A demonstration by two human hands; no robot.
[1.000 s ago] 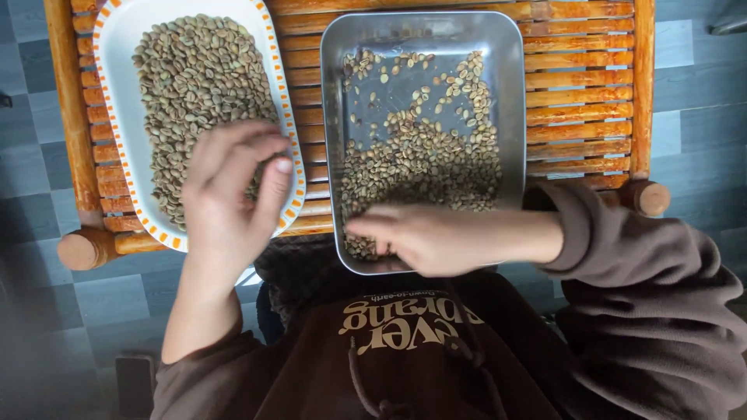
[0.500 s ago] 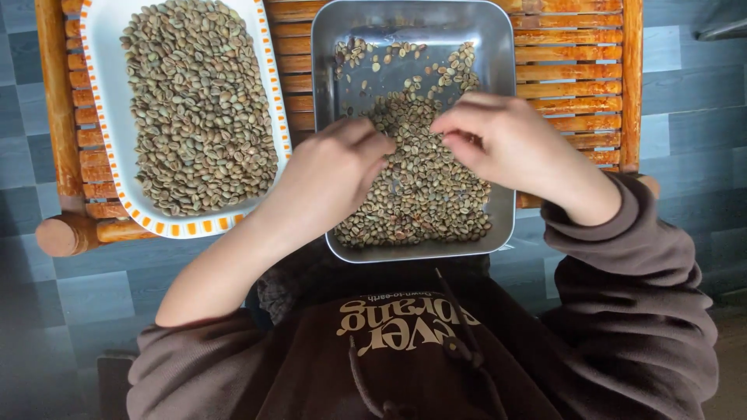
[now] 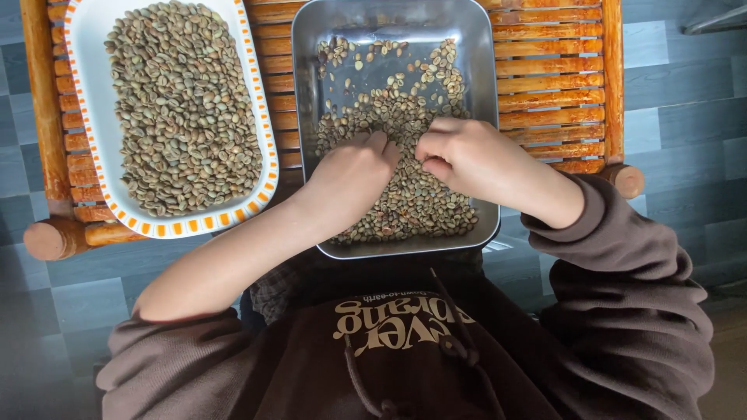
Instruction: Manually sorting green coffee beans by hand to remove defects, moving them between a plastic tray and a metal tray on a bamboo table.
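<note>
Both hands have closed in since a moment ago. The left hand (image 3: 354, 173) now rests curled on the pale green beans (image 3: 405, 198) in the metal tray (image 3: 486, 78); the right hand (image 3: 467, 159) pinches at them, fingertips nearly touching the left's. Beyond the left fingers sits the white dish (image 3: 89, 117), heaped with beans, on the slatted wooden table (image 3: 552, 78).

We are seeing soft, even daylight, bright overall, no harsh shadows. Metal tray (image 3: 486, 117) is reflecting pale sheen along bare floor and walls, no blown-out glare. Hands are casting only faint shadow onto beans beneath. Centre is staying sharp: single beans are reading clearly. We are noticing wide-angle bending at edges, wooden tabletop (image 3: 560, 78) slats curving slightly. Lower left corner is darkening and softening into blur.
</note>
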